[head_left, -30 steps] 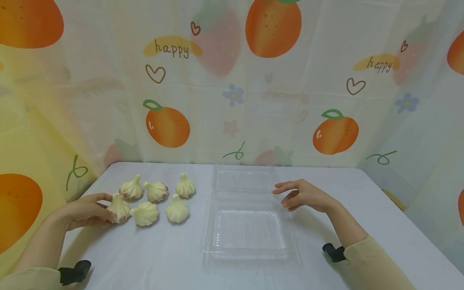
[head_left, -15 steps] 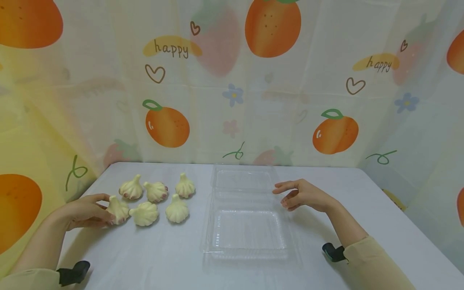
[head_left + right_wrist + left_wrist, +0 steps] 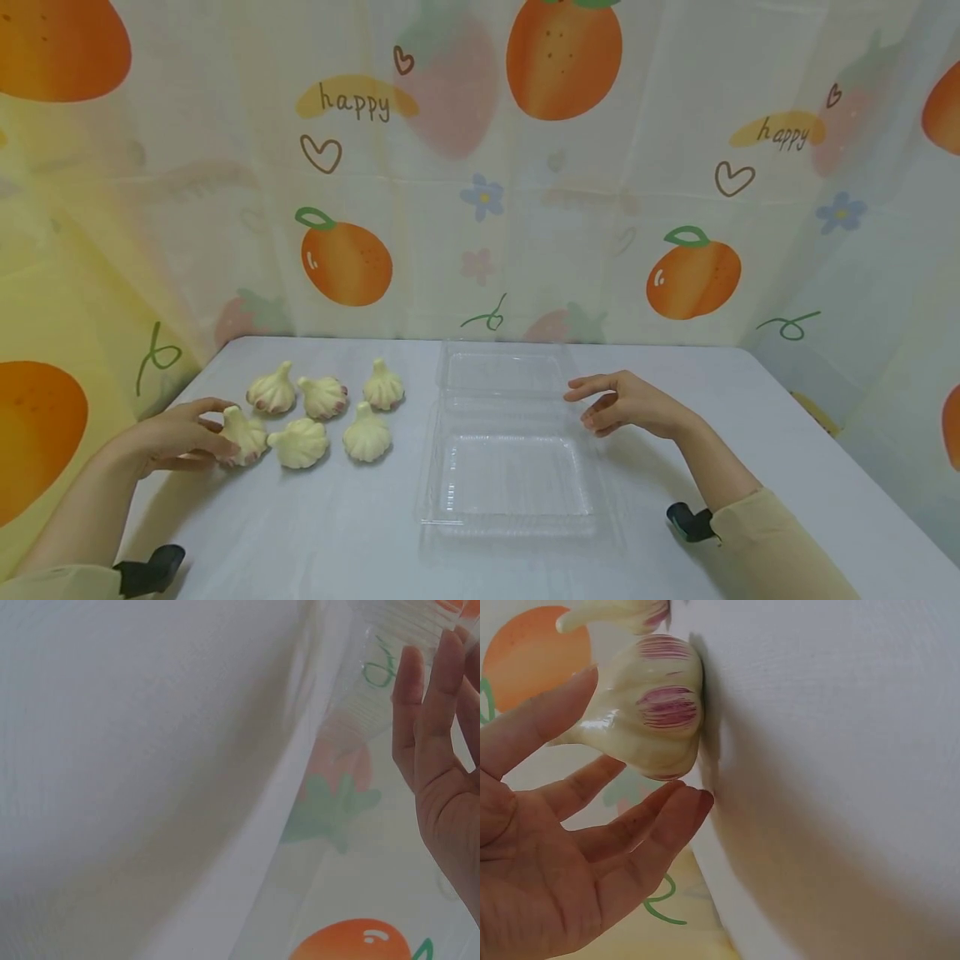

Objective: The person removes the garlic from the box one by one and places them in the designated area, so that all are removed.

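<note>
My left hand [image 3: 176,437] is beside the leftmost garlic bulb [image 3: 246,437], which stands on the white table with its neck up. In the left wrist view the thumb overlaps this purple-streaked garlic bulb [image 3: 656,712] and the other fingers lie loosely spread beside it; whether any fingertip touches it I cannot tell. Over the table, right of a clear plastic box [image 3: 517,521], hovers my right hand [image 3: 637,404], its fingers relaxed and holding nothing. The box lies unfolded, its lid [image 3: 502,375] towards the back. Part of the right hand is cut off in the right wrist view.
Several more garlic bulbs stand in two rows, including a back one [image 3: 272,390], a front one [image 3: 300,443] and one nearest the box [image 3: 367,433]. A printed curtain [image 3: 480,250] hangs behind the table [image 3: 337,550].
The leftmost garlic bulb has shifted slightly left, towards the left hand, mostly in the first half second. Afterwards the left fingers loosen a little around it. My right hand stays put.
</note>
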### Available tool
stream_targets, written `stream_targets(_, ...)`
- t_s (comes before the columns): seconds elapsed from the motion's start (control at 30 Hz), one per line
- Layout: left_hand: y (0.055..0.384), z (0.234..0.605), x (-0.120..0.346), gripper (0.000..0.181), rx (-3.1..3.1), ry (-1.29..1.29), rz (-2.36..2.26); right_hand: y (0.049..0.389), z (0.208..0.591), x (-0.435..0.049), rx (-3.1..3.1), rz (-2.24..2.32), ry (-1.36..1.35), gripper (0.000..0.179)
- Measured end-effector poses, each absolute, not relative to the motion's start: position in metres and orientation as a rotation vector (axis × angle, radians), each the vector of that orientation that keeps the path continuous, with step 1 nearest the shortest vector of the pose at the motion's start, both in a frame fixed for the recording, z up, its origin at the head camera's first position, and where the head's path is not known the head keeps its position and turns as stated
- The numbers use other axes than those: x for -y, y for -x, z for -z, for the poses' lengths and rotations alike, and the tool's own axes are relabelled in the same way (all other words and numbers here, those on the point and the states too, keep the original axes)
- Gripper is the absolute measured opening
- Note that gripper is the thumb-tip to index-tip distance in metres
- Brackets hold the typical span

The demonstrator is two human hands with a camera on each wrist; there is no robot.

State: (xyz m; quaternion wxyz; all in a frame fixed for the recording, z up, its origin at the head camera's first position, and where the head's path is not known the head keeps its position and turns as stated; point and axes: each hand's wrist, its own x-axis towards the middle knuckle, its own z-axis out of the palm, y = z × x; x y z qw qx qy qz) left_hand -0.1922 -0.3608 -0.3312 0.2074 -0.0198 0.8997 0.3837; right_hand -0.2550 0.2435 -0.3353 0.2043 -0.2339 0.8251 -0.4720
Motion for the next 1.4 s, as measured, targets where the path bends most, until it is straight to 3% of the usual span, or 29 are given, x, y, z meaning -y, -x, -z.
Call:
stream_targets(0.37,0.188,0.313,0.347,0.089,-2.767,-0.058,-0.926,0.254,0.336,-0.244,-2.323,1.294,0.652,0.05)
stream_targets(0.6,0.185,0.295,0.313,0.093,-2.966,-0.039,-0.914,0.254,0.338,-0.246,-2.327,1.293,0.648,0.049)
stream_targets(0.8,0.183,0.283,0.275,0.085,-3.114,-0.121,-0.945,0.254,0.339,-0.248,-2.348,1.289,0.662,0.047)
stream_targets(1.2,0.17,0.289,0.194,0.073,-3.127,-0.323,-1.13,0.245,0.33,-0.247,-2.634,1.229,0.652,0.036)
stream_targets(1.4,0.17,0.303,0.158,0.066,-3.144,-0.463,-1.107,0.239,0.329,-0.245,-2.903,1.1,0.638,0.043)
